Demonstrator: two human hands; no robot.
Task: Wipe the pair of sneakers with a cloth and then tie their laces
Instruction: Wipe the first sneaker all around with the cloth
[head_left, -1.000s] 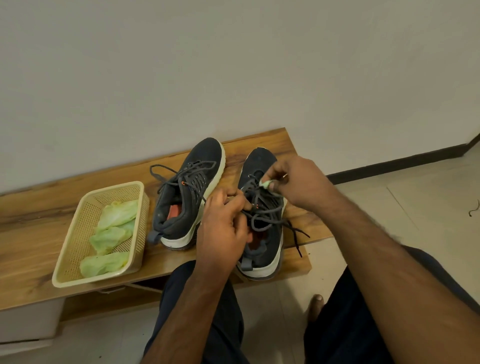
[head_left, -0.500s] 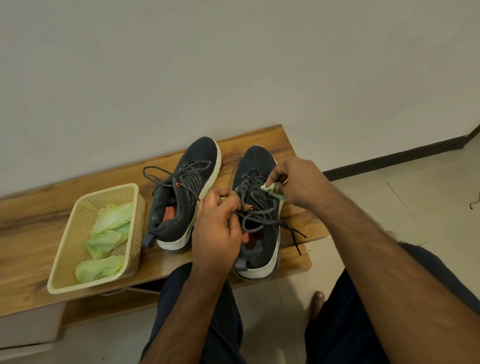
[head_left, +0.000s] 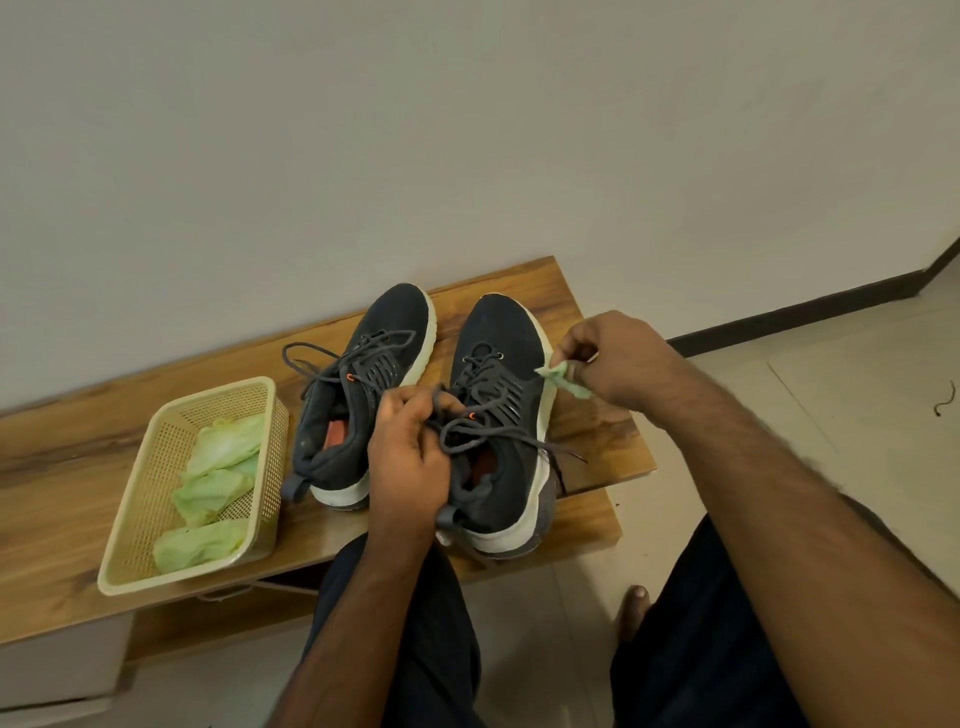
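Note:
Two dark sneakers with white soles stand side by side on a low wooden bench (head_left: 78, 467), toes toward the wall. The left sneaker (head_left: 358, 395) has loose laces spread to its left. My left hand (head_left: 408, 457) grips the laces and tongue of the right sneaker (head_left: 498, 410) at its opening. My right hand (head_left: 610, 364) pinches a small crumpled green cloth (head_left: 563, 378) just off the right sneaker's outer side, by its white sole. The right sneaker's laces (head_left: 498, 431) lie loose, one end trailing right across the bench.
A beige plastic basket (head_left: 140, 519) with several green cloths stands on the bench left of the sneakers. A plain wall rises right behind the bench. My knees in dark trousers and one bare foot (head_left: 631, 608) are on the tiled floor below the bench's front edge.
My right hand with the green cloth has moved from the right sneaker's upper laces out to its right side. My left hand stays on the laces at the opening.

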